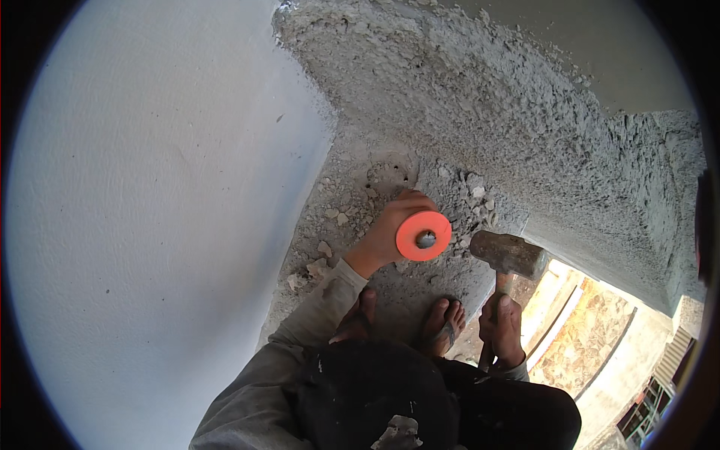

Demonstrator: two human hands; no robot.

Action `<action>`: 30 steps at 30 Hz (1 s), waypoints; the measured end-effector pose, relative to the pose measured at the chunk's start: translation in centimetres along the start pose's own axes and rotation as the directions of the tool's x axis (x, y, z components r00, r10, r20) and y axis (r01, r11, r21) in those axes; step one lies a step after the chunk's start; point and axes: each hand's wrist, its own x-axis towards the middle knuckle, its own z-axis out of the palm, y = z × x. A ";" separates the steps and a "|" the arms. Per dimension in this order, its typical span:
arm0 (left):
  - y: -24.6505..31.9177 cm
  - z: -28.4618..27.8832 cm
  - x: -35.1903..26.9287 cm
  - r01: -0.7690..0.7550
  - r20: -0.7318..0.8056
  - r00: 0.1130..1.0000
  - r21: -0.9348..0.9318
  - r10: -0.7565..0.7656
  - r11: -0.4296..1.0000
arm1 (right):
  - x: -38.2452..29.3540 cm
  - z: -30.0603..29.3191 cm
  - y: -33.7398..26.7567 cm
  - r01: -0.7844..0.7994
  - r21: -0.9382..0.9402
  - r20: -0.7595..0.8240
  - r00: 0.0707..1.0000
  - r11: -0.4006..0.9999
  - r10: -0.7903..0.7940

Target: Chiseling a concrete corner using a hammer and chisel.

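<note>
My left hand [394, 228] is closed around a chisel with a round orange hand guard [406, 239]; the chisel's grey metal struck end [426, 239] shows in the guard's middle, and its shaft and tip are hidden below. To the right, my right hand [503, 329] grips the wooden handle [504, 283] of a sledgehammer. The hammer's worn steel head [509, 254] is raised beside the guard, apart from it. Under the chisel lies a rough concrete floor [394, 292] with broken rubble [478, 194] around it.
A smooth pale wall [169, 169] rises at the left. Rough, chipped concrete [478, 101] runs along the far side and the right. My feet in sandals [444, 323] stand close to the rubble. Past the floor's edge at the right, a brightly lit lower area [585, 332] shows.
</note>
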 end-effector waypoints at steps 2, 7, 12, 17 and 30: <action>-0.3 2.0 -0.4 -0.134 -0.043 0.986 0.376 0.162 0.917 | -0.1 0.3 -0.5 -0.004 0.006 -0.016 1.000 1.000 0.004; 0.1 4.0 -0.5 0.001 -0.100 0.994 0.421 0.045 0.907 | -0.4 0.0 -0.2 0.048 0.019 -0.006 0.999 0.999 -0.048; -0.7 4.0 1.6 -0.015 -0.199 0.976 0.354 0.091 0.935 | -0.7 0.2 -0.6 0.160 0.029 0.009 0.987 0.987 -0.160; -1.0 3.7 2.3 0.023 -0.254 0.966 0.280 0.051 0.960 | -1.2 0.6 -3.1 0.175 0.007 -0.005 0.985 0.985 -0.175; -2.2 4.0 1.8 0.078 -0.400 0.915 0.317 0.059 0.945 | 1.7 3.5 -10.1 0.664 -0.152 0.071 0.746 0.732 -0.662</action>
